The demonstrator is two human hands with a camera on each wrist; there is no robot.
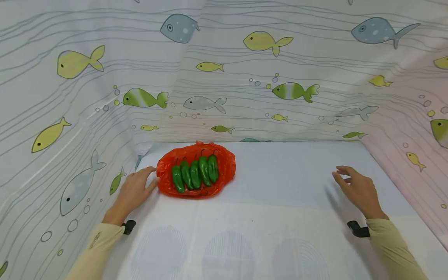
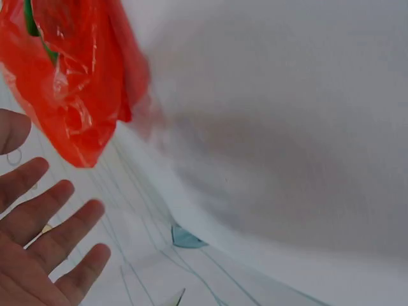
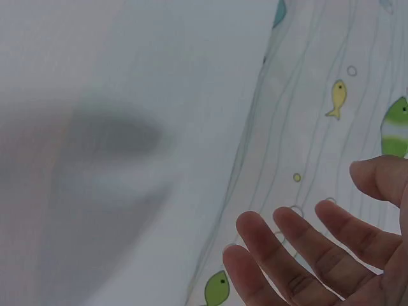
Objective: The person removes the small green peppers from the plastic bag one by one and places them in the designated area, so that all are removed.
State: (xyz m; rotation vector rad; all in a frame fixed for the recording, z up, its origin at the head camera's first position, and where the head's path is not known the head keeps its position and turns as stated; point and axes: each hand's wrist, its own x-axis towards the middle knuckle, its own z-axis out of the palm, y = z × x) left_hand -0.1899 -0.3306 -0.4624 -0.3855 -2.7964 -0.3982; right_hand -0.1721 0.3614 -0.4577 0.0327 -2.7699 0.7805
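Note:
Several green peppers point(image 1: 195, 174) lie side by side on a spread red plastic bag point(image 1: 226, 161), left of the table's middle. My left hand point(image 1: 137, 188) is at the bag's left edge, fingers spread and relaxed; in the left wrist view a small gap shows between the fingers and the bag point(image 2: 76, 102). Over the right part of the table my right hand point(image 1: 358, 190) hovers with loosely bent fingers. Nothing is in its grasp, and the right wrist view shows its fingers point(image 3: 287, 261) apart.
A white table surface point(image 1: 276, 175) spreads between the hands. Cloth walls point(image 1: 231, 81) printed with fish rise at the back, left and right. Dark wrist straps point(image 1: 358, 229) sit by both sleeves.

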